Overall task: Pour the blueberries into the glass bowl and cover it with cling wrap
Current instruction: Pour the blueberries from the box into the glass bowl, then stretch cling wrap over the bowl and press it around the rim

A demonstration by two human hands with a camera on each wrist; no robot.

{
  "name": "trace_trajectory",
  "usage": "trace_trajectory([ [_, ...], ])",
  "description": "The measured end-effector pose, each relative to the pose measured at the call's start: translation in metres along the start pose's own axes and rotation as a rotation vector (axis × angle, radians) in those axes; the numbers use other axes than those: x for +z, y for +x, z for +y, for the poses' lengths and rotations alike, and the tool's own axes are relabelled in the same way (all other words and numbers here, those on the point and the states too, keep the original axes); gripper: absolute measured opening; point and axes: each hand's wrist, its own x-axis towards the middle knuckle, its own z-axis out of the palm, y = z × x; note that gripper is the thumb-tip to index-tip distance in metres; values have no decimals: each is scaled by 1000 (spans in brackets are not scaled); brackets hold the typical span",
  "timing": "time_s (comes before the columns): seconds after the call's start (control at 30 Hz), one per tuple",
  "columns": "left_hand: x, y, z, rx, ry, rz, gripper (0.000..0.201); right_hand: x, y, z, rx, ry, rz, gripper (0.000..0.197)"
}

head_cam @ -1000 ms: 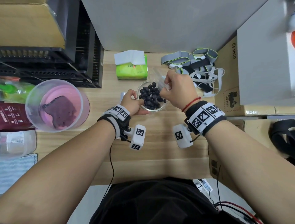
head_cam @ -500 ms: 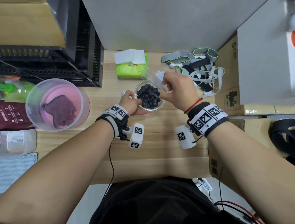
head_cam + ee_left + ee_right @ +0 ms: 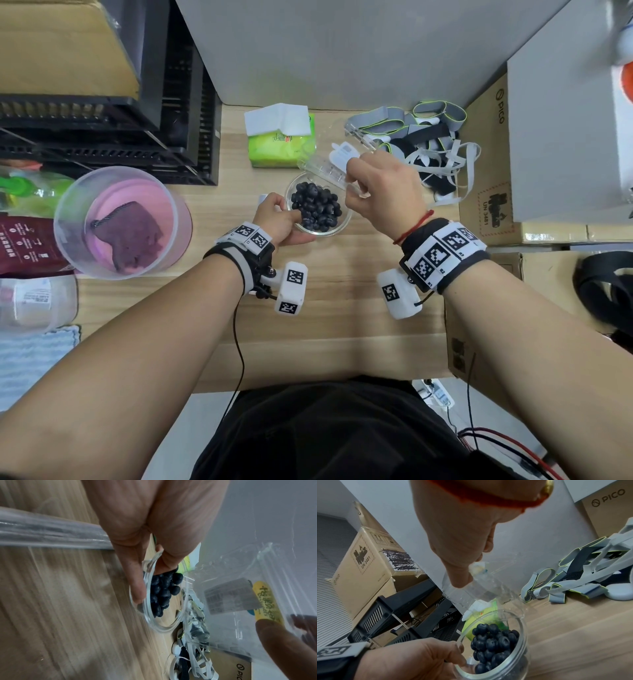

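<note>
A small glass bowl [image 3: 345,224] sits mid-table, heaped with blueberries [image 3: 317,207]. My left hand [image 3: 291,222] grips its near-left rim, thumb inside the edge. The left wrist view shows that rim [image 3: 164,628] pinched between my fingers [image 3: 137,588], with the berries [image 3: 163,588] piled toward them. Just behind and above the bowl, my right hand [image 3: 356,173] holds a clear plastic clamshell box [image 3: 323,168], tilted and with no berries showing in it. In the right wrist view the box [image 3: 479,591] hangs over the bowl [image 3: 523,628] and the berries [image 3: 494,642].
A green tissue pack [image 3: 281,145] lies behind the bowl, with a heap of grey straps [image 3: 424,144] to its right. Cardboard boxes [image 3: 486,192] line the right edge. A large clear tub [image 3: 120,222] with a purple cloth stands at the left, and black crates [image 3: 171,113] behind it.
My right hand has lifted the clamshell box off the bowl, up and toward the back. The blueberries now lie uncovered in the bowl. My left hand keeps its grip on the rim.
</note>
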Motion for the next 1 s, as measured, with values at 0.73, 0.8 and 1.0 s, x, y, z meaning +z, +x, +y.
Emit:
trace_trajectory([
  [0.73, -22, 7, -36, -159, 291, -37, 43, 34, -39, 74, 1054, 597, 2, 37],
  [0.8, -28, 25, -53, -154, 428, -56, 40, 35, -41, 67, 1022, 617, 2, 37],
  [1.0, -18, 7, -36, -125, 577, -79, 40, 38, -41, 56, 887, 594, -59, 31],
])
